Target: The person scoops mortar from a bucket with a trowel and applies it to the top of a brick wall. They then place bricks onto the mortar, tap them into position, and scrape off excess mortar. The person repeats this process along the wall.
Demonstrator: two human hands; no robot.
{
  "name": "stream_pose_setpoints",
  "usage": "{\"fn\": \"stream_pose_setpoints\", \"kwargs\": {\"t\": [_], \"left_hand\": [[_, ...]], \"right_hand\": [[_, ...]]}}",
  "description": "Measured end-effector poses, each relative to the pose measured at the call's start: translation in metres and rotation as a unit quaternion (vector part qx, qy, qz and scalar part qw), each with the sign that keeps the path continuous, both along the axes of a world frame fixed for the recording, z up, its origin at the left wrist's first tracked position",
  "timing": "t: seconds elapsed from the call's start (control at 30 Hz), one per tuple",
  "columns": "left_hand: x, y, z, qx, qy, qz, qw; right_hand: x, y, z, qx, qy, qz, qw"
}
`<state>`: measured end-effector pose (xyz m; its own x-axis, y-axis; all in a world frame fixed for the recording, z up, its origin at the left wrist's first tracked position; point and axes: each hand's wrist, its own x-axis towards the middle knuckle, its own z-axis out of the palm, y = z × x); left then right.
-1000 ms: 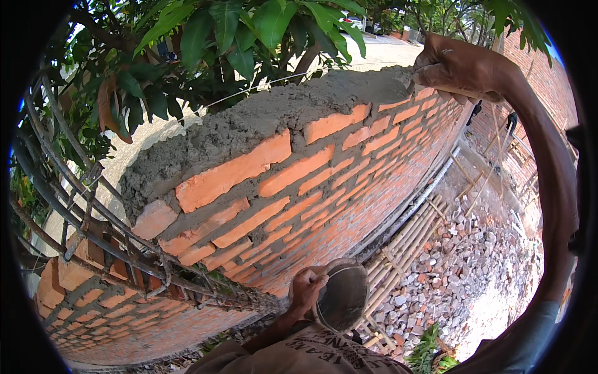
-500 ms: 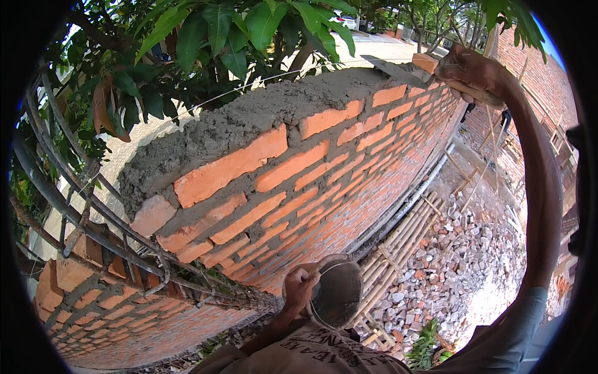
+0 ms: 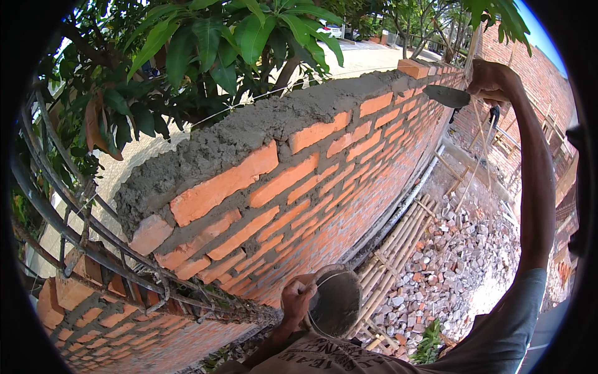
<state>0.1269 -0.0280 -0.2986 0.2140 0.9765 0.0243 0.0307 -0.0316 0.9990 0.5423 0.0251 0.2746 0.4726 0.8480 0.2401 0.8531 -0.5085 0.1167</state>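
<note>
My right hand (image 3: 492,81) is closed round a trowel (image 3: 447,96), whose grey blade points left at the right-hand face of the brick wall (image 3: 293,168), below its top edge. Wet mortar (image 3: 212,143) lies thick and rough along the wall's top. Where the mortar strip stops at the far end, an orange brick (image 3: 412,68) sits on the top course. Low in the middle, my left hand (image 3: 298,297) grips the rim of a bucket (image 3: 336,300), tilted so its dark, mortar-smeared inside shows. The trowel's handle is hidden in my fingers.
Bent steel rebar (image 3: 68,218) sticks out beside the wall's near left end. A thin string (image 3: 233,107) runs along the far side, under leafy branches (image 3: 218,43). Bamboo poles (image 3: 395,255) and broken brick rubble (image 3: 430,274) lie below on the right.
My right hand has moved right and slightly down, drawing the trowel off the mortar on top to the wall's near side. My left hand keeps its hold on the bucket.
</note>
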Motion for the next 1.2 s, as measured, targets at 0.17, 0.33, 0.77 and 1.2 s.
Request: {"fn": "stream_pose_setpoints", "kwargs": {"t": [0.17, 0.33, 0.77, 1.2], "left_hand": [[0.0, -0.001, 0.006, 0.014, -0.01, -0.01, 1.0], [0.01, -0.002, 0.004, 0.01, 0.043, -0.035, 0.998], [0.0, -0.008, 0.001, 0.008, 0.022, 0.024, 0.999], [-0.006, -0.009, 0.024, 0.035, 0.05, 0.069, 0.996]], "right_hand": [[0.028, 0.004, 0.001, 0.11, -0.317, 0.163, 0.928], [0.017, 0.071, -0.037, 0.125, -0.436, 0.204, 0.867], [-0.211, 0.09, -0.023, -0.068, -0.319, 0.338, 0.883], [-0.377, -0.023, 0.004, -0.138, -0.172, 0.497, 0.84]]}}
